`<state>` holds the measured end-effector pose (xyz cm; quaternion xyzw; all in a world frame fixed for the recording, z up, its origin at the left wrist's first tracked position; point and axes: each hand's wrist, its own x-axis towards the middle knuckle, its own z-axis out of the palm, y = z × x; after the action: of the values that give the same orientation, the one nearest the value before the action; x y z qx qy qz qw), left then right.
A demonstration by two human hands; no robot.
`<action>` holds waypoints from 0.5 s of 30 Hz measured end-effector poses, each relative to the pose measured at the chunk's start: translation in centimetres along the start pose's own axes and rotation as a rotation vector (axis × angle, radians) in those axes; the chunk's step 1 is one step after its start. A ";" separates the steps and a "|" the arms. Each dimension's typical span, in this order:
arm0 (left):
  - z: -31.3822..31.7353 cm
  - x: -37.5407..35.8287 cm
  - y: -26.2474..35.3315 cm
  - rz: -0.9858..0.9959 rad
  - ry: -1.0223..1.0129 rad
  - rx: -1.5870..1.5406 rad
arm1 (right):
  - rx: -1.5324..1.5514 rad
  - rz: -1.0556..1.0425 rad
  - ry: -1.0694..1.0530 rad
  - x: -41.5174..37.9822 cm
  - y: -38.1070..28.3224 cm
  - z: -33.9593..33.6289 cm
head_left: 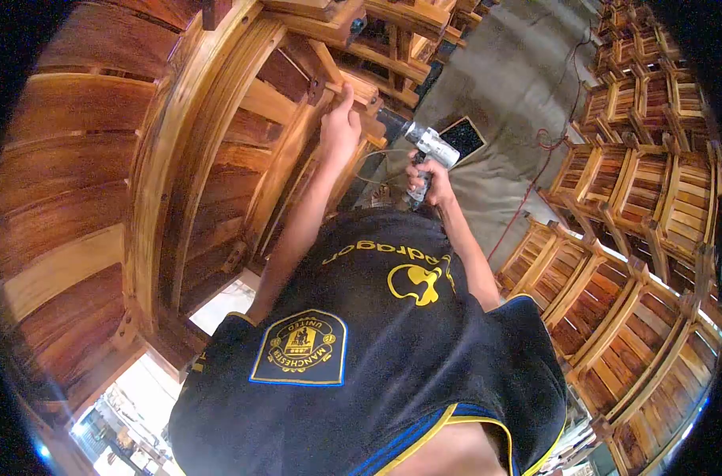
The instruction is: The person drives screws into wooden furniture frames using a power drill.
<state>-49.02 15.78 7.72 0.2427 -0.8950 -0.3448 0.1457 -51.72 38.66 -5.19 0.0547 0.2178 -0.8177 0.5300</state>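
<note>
My right hand (432, 179) is wrapped round the grip of a silver and black power drill (438, 149). The drill's front end points left, toward the wooden frame, and its tip is hard to make out against the wood. Opposite it, my left hand (340, 133) holds a wooden rail (341, 86) at the edge of a large brown wooden furniture piece (158, 174). One finger lies up along the wood; the other fingers are partly hidden.
A shallow tray (477, 130) of small dark pieces, perhaps screws, lies on the floor (496, 71) beyond the drill. Rows of slatted wooden furniture (615, 182) stand at the right. A red cord (527, 194) runs across the floor. More wooden frames (392, 55) stand ahead.
</note>
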 end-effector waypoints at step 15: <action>-0.5 -0.3 0.6 -0.007 -0.057 0.010 | -0.066 -0.050 0.023 -0.3 0.0 0.7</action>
<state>-48.78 16.02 8.48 0.2364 -0.8997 -0.3476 0.1178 -51.51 38.59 -4.49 0.0411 0.2523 -0.8224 0.5082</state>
